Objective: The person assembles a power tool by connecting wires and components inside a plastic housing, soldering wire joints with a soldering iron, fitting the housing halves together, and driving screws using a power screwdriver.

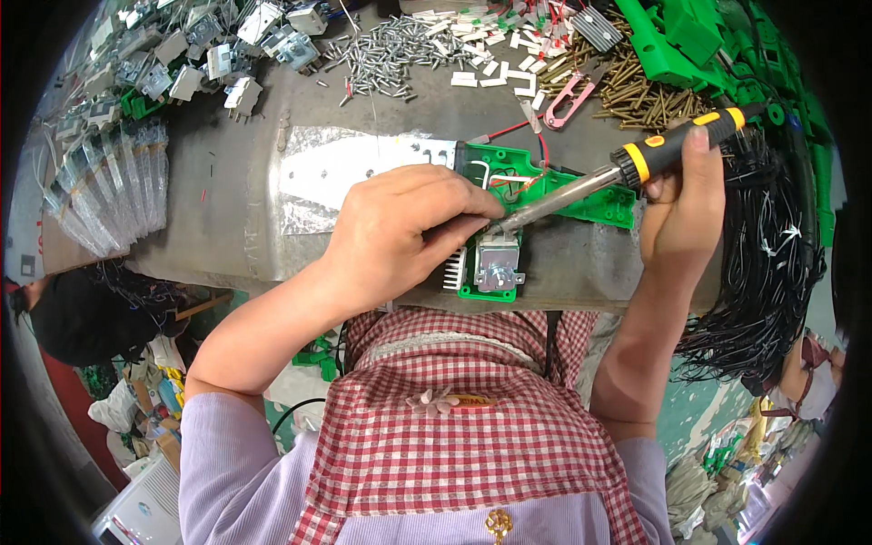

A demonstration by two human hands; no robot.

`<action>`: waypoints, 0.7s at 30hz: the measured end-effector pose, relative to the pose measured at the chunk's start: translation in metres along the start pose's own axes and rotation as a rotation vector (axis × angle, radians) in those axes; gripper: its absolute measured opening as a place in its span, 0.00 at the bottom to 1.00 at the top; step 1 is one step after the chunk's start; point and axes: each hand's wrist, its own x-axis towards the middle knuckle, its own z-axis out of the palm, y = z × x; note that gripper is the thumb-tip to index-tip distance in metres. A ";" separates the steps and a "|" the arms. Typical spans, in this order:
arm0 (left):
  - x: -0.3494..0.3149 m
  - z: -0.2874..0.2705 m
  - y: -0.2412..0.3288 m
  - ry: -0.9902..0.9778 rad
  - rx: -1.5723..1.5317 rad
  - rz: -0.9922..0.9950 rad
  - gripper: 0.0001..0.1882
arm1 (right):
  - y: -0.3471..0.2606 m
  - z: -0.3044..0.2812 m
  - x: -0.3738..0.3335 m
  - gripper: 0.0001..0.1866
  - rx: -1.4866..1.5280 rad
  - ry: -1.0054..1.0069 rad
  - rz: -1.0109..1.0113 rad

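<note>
My right hand [681,213] grips the black and yellow handle of a soldering iron [568,193]. Its metal barrel slants down to the left, and the tip meets the top end of a silvery metal-cased component [498,266]. That component sits in the lower part of a green plastic housing [618,207], with a white slotted part along its left side. Close to the iron's tip, my left hand [400,227] has thumb and forefinger pinched together; whatever they hold is hidden. Red and white wires [522,184] run inside the housing just above the barrel.
Behind lie piles of metal screws [381,59], white pieces [495,68] and brass-coloured screws [636,86], plus pink snips [570,100]. Metal-and-white components [218,59] and clear plastic sleeves [113,186] fill the left. Black cables [758,263] hang over the right edge below green casings [677,36].
</note>
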 end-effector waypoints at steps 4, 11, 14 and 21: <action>0.000 0.000 0.000 0.008 -0.013 0.022 0.10 | 0.000 0.006 -0.002 0.09 0.073 0.063 -0.001; 0.000 0.001 -0.001 0.003 0.006 0.020 0.10 | 0.003 -0.002 0.000 0.12 0.041 0.062 0.013; 0.000 0.000 0.000 0.003 0.005 0.019 0.10 | 0.004 -0.008 0.001 0.11 0.052 0.047 0.011; 0.001 0.000 0.000 0.004 0.009 0.026 0.10 | 0.009 -0.022 0.009 0.11 0.088 0.083 0.044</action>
